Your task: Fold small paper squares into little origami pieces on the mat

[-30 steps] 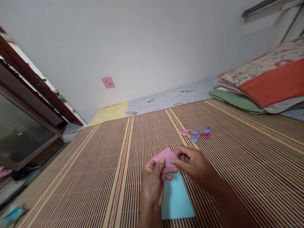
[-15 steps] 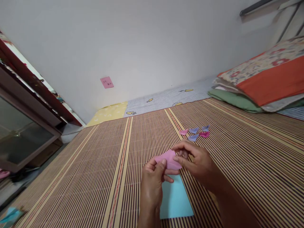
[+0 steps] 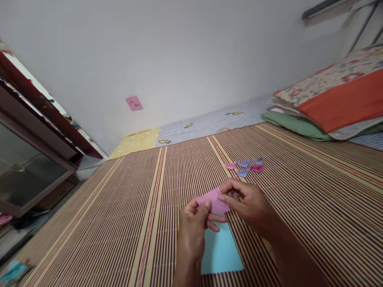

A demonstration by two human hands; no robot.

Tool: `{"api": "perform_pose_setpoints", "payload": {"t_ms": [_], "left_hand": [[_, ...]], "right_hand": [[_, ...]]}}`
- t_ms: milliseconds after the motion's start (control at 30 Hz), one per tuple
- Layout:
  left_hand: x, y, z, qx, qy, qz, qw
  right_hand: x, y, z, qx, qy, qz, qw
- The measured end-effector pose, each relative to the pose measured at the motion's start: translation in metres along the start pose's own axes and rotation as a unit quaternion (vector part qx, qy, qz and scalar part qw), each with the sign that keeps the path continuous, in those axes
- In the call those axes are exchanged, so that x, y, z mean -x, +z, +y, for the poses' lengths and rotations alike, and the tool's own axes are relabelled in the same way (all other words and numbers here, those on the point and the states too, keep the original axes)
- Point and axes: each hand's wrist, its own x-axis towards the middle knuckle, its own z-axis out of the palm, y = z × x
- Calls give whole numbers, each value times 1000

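A small piece of folded pink paper (image 3: pixel 213 200) is held up between both hands. My left hand (image 3: pixel 194 221) grips its left side, thumb on top and fingers beneath. At the upper right edge my right hand (image 3: pixel 243 201) pinches the paper between thumb and curled fingers. Below the hands, a flat light-blue sheet of paper (image 3: pixel 223 253) lies on the striped mat (image 3: pixel 119 207), partly covered by my left hand. Beyond the right hand are several small folded paper shapes, among them a pink one (image 3: pixel 231 165), a blue one (image 3: pixel 243 173) and a magenta one (image 3: pixel 257 168).
Folded bedding (image 3: pixel 335 103) is stacked at the right against the wall. A pink note (image 3: pixel 134 103) is stuck on the white wall (image 3: pixel 191 56). At the lower left lies a crumpled turquoise piece (image 3: pixel 14 272). A glass-fronted cabinet (image 3: pixel 26 171) stands at the left.
My right hand's fingers have curled in and closed more tightly on the pink paper's upper edge. The left hand keeps nearly the same hold.
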Motion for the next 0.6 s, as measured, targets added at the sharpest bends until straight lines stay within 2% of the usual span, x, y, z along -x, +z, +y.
{"api": "perform_pose_setpoints", "payload": {"t_ms": [100,267,467,600], "left_hand": [[0,1,0,-4,-1,2,1000],[0,2,-1,-5,-15,11,1000],[-1,4,-1,-23,-5,28,999],[0,6,-1,-33,-9,29,999]], "right_hand": [[0,1,0,7,12,7,1000],[-1,1,-2,15,-7,19,1000],[0,4,-1,-22,-2,38,999],[0,3,-1,-31,9,19,999]]}}
